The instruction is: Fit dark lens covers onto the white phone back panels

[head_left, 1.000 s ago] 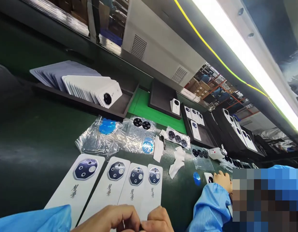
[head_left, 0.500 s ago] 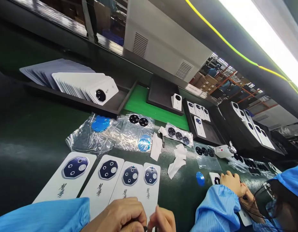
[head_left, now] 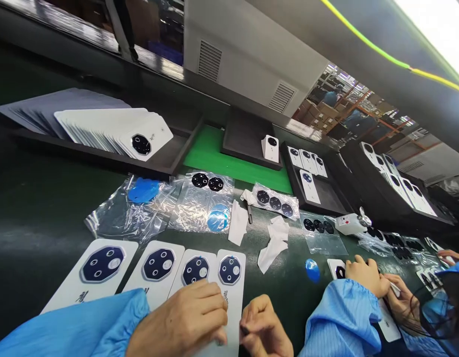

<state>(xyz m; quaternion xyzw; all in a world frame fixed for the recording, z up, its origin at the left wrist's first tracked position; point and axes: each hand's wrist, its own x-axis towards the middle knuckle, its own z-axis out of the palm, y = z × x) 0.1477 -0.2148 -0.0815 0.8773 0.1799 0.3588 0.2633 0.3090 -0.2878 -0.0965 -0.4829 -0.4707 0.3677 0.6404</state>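
White phone back covers lie in a row at the front, each with a dark octagonal camera plate: the far left cover [head_left: 71,295], the second [head_left: 140,287], the third [head_left: 177,260] and the rightmost [head_left: 233,297]. My left hand [head_left: 181,320] is over the two right-hand covers, its fingers curled inward; its fingertips are partly hidden and a little blurred. Beside the rightmost cover, my right hand [head_left: 266,327] pinches a small black piece [head_left: 245,329] between thumb and finger. The piece is too small to name. Both hands are close together but apart.
A black tray [head_left: 84,156] holds many stacked covers [head_left: 103,131]. Plastic bags [head_left: 133,218], round dark plates [head_left: 215,184], white wipes [head_left: 237,223] and a white bottle [head_left: 350,224] lie across the bench. At right, a co-worker's hands [head_left: 367,275] handle another cover.
My hands have moved apart; the right hand has shifted right with the small black piece. My left hand has risen slightly over the covers. The camera view has shifted a little.
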